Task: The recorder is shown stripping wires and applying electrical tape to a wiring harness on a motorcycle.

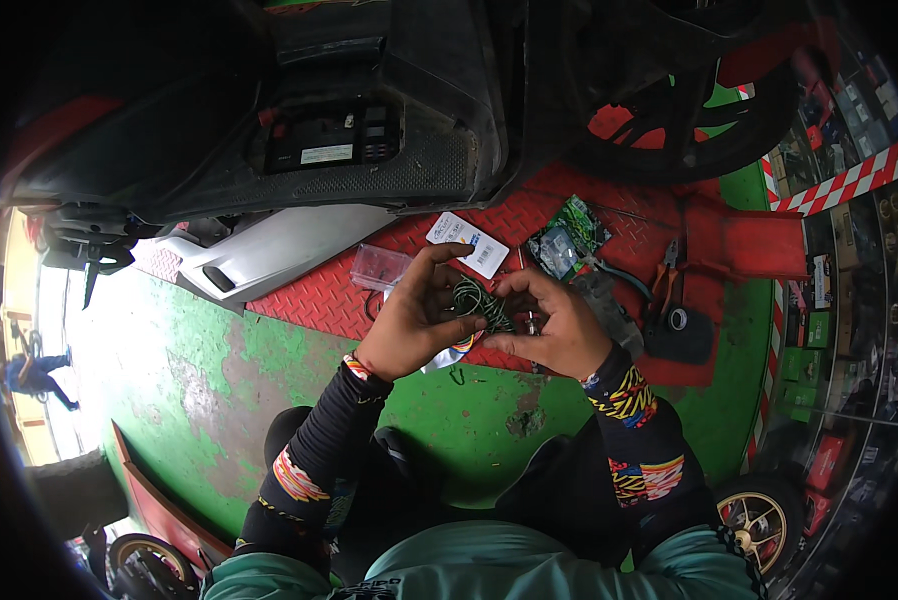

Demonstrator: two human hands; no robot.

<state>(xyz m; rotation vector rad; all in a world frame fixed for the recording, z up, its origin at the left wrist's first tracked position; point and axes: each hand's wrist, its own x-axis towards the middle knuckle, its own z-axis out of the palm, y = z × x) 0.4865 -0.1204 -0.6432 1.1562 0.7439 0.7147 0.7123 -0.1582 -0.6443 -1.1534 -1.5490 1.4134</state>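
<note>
Over the near edge of the red checker-plate platform (314,297), the coil of green wire (482,303) lies between the left hand (407,322) and the right hand (561,327), its long axis slanting, both grips holding it narrowly.

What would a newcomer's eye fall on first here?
Most likely the left hand and right hand near the centre, holding a dark green wire coil between them. Next, the dark scooter across the top of the picture, then the red platform below it, against the green floor.
</note>
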